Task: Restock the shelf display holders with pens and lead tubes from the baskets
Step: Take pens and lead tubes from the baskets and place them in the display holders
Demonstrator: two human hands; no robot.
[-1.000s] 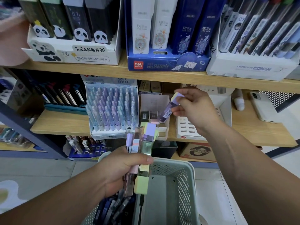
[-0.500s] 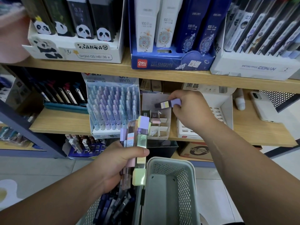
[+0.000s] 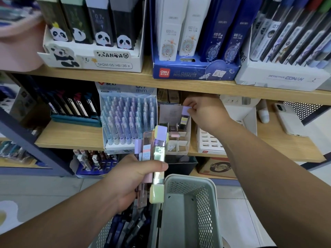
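Change: the lilac-capped clear plastic lead tube (image 3: 184, 120) has swung from near-horizontal to upright. Its lower end now stands in a rear cell of the white cardboard gridded display holder (image 3: 179, 149).
Right hand: the right hand (image 3: 204, 111) pinches the tube's lilac cap from 3 o'clock, fingertips curled onto it.
Left hand: the left hand (image 3: 132, 178) is wrapped around a bundle of pastel-capped lead tubes (image 3: 157, 153), held upright at 7 o'clock of the holder.
Holder location: on the lower wooden shelf (image 3: 71, 135), with a white display tray of clear pastel pens (image 3: 129, 122) at its 9 o'clock.
Baskets: the grey perforated plastic basket (image 3: 211, 190) lies at 4 o'clock of the left hand. A second basket (image 3: 105, 235) at 6 o'clock holds dark pens (image 3: 125, 230).
Handling: judged light, rigid and smooth-walled, so tubes may slide within a loose bundle. The thin plastic probably cracks if squeezed hard.
Grip point: take each tube at the cap end, thumb opposite forefinger. Whether the cap is a push fit cannot be told.
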